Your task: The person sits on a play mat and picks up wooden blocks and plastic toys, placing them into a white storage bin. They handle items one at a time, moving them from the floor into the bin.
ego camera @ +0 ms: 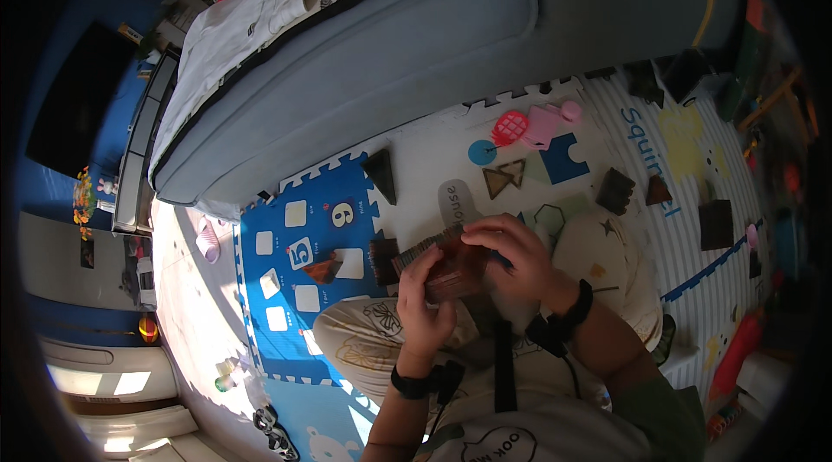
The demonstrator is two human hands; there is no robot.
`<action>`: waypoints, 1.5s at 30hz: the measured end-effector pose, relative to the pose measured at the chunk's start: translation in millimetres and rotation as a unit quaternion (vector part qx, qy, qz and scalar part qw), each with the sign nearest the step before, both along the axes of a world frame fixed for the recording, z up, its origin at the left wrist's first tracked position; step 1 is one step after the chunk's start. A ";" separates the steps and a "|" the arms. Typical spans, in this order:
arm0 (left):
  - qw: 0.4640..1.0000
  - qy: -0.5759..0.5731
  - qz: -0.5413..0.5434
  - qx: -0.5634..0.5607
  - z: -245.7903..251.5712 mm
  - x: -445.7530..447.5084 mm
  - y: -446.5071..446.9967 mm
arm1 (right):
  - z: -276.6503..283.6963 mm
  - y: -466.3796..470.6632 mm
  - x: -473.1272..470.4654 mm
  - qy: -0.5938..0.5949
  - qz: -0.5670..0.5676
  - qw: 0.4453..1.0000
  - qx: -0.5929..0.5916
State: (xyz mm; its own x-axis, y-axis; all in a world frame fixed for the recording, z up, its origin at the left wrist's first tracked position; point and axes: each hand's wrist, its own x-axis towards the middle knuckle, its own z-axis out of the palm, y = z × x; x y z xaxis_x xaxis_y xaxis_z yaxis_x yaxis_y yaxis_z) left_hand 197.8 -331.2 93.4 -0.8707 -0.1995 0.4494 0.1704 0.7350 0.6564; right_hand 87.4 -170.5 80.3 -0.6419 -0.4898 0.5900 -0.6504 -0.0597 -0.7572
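Note:
Both of my hands hold a reddish-brown see-through block [455, 273] above my crossed legs; it looks like a stack of thin plastic tiles with ridged edges. My left hand [424, 306] grips its near left side. My right hand [517, 254] has its fingers on the top right of it. Just left of the block lies a dark brown square piece [385, 262]. An orange-brown triangular piece [323, 269] rests on the blue mat farther left. Beyond the hands are a dark triangular piece [380, 176] and two triangle frames [504, 177].
Foam play mat [422, 156] covers the floor, with a blue numbered section [331, 234]. A grey upholstered bed base or sofa [364, 65] borders it. Pink and red toys [510, 128], a blue disc [482, 152] and dark brown pieces [716, 225] lie around. Sandals [273, 433] stand lower left.

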 end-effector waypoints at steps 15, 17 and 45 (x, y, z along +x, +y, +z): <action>0.969 -0.218 -0.114 0.031 -53.8 5.6 6.6 | -54.1 39.4 -29.3 -0.245 0.208 0.894 0.311; 0.976 -0.198 -0.084 -0.024 -54.4 -8.8 -3.1 | -64.5 46.2 -38.7 -0.267 0.150 0.897 0.318; 0.949 -0.204 0.000 -0.242 -117.8 -60.9 -24.5 | -117.2 -26.3 -37.7 -0.357 0.042 0.867 0.345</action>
